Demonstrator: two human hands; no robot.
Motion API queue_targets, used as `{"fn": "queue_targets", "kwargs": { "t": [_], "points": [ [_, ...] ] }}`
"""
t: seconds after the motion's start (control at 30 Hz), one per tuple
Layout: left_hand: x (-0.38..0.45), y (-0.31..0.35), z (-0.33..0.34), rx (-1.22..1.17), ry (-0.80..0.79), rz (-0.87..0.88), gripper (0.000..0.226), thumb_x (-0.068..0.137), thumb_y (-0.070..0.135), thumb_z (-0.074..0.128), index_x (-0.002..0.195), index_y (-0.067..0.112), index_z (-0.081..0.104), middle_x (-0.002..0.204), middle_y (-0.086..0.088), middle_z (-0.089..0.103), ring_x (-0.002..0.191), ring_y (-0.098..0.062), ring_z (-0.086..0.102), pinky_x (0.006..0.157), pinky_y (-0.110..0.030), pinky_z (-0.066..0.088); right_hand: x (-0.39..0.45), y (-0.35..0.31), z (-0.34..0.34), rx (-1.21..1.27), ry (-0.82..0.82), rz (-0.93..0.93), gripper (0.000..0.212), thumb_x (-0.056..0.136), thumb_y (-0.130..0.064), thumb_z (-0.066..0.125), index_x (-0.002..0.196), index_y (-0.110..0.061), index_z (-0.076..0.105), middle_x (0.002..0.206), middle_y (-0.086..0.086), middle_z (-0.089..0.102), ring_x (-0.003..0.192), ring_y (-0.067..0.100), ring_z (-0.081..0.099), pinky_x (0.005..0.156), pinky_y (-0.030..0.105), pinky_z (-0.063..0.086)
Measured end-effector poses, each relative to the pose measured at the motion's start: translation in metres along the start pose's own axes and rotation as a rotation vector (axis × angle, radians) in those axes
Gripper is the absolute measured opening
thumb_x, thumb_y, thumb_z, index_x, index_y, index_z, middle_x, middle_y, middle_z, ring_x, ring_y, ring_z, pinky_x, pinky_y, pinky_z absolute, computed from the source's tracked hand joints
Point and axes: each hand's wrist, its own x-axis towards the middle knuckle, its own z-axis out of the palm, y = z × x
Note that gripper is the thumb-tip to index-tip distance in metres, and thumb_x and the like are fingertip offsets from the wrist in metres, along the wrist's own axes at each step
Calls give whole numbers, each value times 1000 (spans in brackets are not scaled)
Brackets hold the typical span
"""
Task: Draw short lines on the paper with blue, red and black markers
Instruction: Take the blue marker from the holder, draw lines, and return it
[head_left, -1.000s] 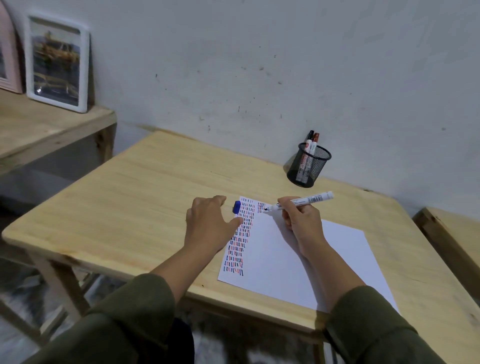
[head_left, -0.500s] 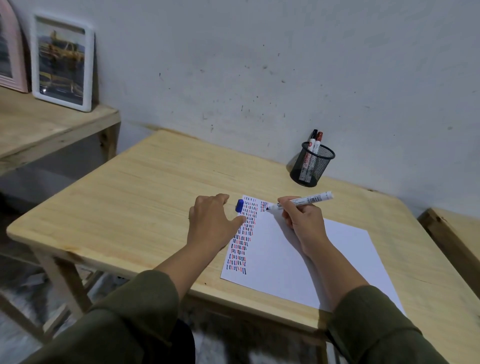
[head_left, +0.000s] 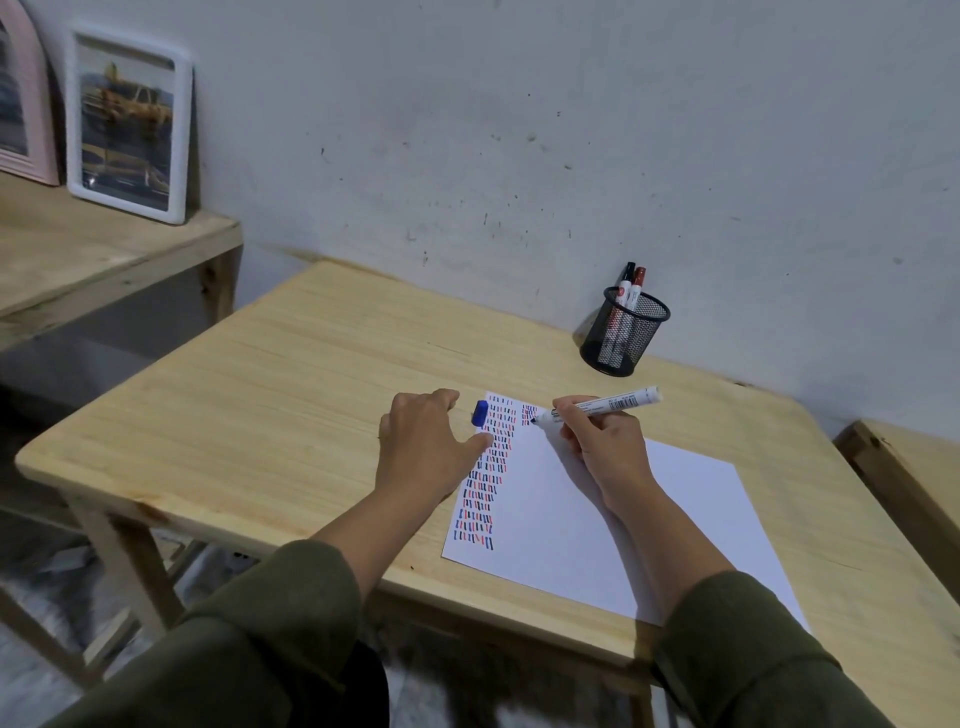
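Right hand (head_left: 602, 441) fingers gripping marker (head_left: 602, 407), left hand (head_left: 426, 441) spread on paper (head_left: 597, 519), cap (head_left: 480, 413) beside

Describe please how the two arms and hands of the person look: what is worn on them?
Both arms wear long, loose sleeves of dark olive-green cloth, the left sleeve and the right sleeve, each pushed up so the forearm is bare. The left hand and right hand are bare: no gloves, rings, watch or bracelet are visible.

Left hand (head_left: 426, 441) palm down, fingers spread flat, right hand (head_left: 602, 441) curled in a writing grip, both forearms extended forward, sleeves pushed up.
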Motion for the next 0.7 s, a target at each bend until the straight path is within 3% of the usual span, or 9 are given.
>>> {"fn": "queue_targets", "kwargs": {
  "t": [0.33,0.53,0.7],
  "points": [
    [0,0,-1,5,-9,0,68,78,52,65,136,22,46,131,6,57,130,-17,36,104,-34,30,0,0,0,56,18,15,12,88,-17,62,84,-10,71,60,-3,56,48,-1,49,53,11,39],
    [3,10,-5,-20,-21,-4,45,86,46,57,129,35,50,122,17,63,127,-11,39,94,-35,28,0,0,-3,214,15,37,8,88,-16,64,84,-15,70,61,-1,57,55,7,47,53,16,38],
    [9,22,-2,37,-65,22,27,93,36,50,118,38,58,111,12,65,120,-11,45,85,-30,24,-2,-7,-8,409,7,97,11,87,-8,62,91,-12,71,66,3,61,59,10,52,59,17,42]
  ]
}}
